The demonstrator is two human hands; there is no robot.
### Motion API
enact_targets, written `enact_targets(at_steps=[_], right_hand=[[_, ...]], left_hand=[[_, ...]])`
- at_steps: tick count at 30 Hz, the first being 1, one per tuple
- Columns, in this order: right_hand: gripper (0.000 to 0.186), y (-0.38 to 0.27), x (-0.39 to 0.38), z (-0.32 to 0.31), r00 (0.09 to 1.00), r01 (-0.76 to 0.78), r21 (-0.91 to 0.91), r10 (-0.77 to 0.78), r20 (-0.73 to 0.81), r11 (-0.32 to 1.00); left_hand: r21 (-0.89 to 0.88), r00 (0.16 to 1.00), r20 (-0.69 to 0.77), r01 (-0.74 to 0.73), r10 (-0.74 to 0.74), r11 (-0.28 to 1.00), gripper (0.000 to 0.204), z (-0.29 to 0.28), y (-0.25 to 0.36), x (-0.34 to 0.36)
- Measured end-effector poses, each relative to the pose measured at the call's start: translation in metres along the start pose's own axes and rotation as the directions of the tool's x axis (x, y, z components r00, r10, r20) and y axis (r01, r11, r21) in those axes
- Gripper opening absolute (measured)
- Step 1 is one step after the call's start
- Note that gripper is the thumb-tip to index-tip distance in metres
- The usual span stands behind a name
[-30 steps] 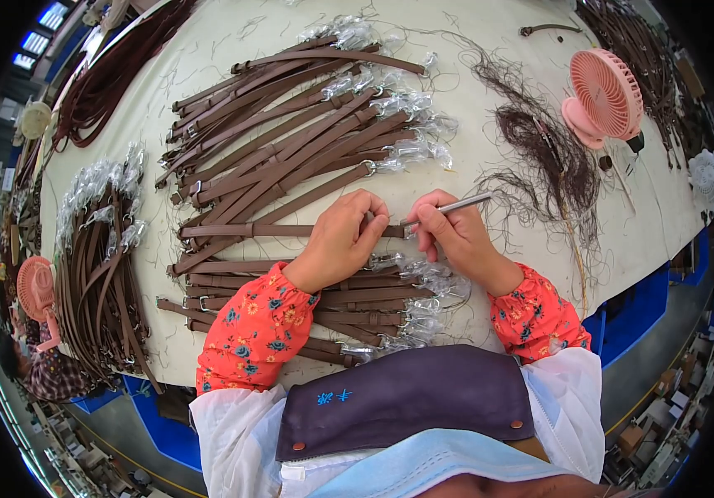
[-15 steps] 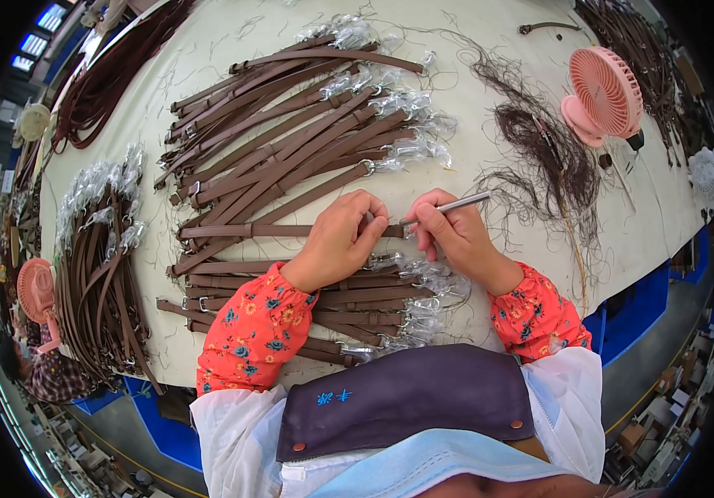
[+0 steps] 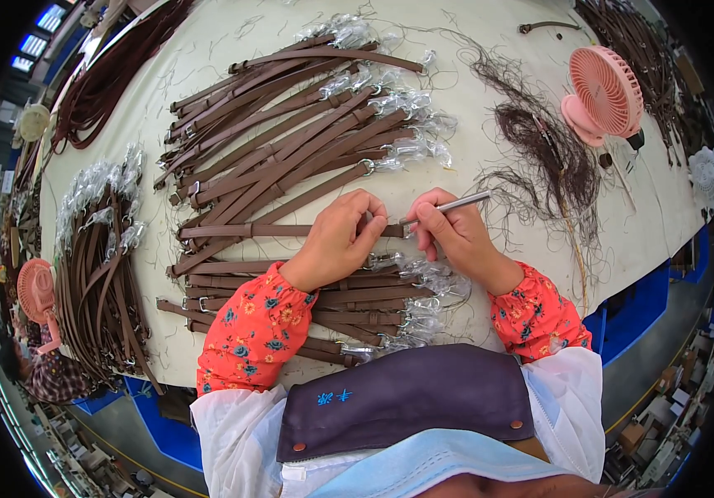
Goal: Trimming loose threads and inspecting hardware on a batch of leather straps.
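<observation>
My left hand (image 3: 342,238) presses down on a brown leather strap (image 3: 257,230) that lies flat across the pale table, its fingers curled over the strap's right end. My right hand (image 3: 455,236) grips a slim silver metal tool (image 3: 455,203), with the tool's tip at that same strap end, right beside my left fingertips. Below both hands lies a stack of brown straps (image 3: 324,309) whose metal buckles are wrapped in clear plastic.
A fan-shaped pile of brown straps (image 3: 290,124) lies beyond my hands. Another heap of straps (image 3: 104,266) is at the left. A tangle of dark threads (image 3: 539,149) and a pink desk fan (image 3: 606,91) sit at the right. Another person (image 3: 37,365) is at the far left.
</observation>
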State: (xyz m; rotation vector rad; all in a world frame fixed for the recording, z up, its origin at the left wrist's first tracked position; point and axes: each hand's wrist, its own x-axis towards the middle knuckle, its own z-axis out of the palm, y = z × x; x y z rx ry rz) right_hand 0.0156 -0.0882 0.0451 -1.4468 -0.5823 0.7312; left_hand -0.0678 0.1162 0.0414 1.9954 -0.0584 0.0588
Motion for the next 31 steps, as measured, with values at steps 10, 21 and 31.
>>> enact_targets(at_steps=[10,21,31], right_hand=[[0.030,0.003,0.000,-0.001,0.998,0.037,0.111,-0.031,-0.056,0.993],[0.029,0.006,0.001,-0.001,0.988,0.143,0.122,-0.135,-0.068,0.982],[0.030,0.003,0.000,-0.004,0.992,0.119,0.088,-0.113,-0.063,0.989]], left_hand=[[0.453,0.981,0.132,-0.185,0.140,0.872,0.020,-0.016,0.011,-0.002],[0.537,0.943,0.099,-0.319,0.317,0.781,0.017,-0.004,0.007,-0.003],[0.317,0.985,0.091,-0.165,0.143,0.934,0.030,-0.007,0.011,-0.001]])
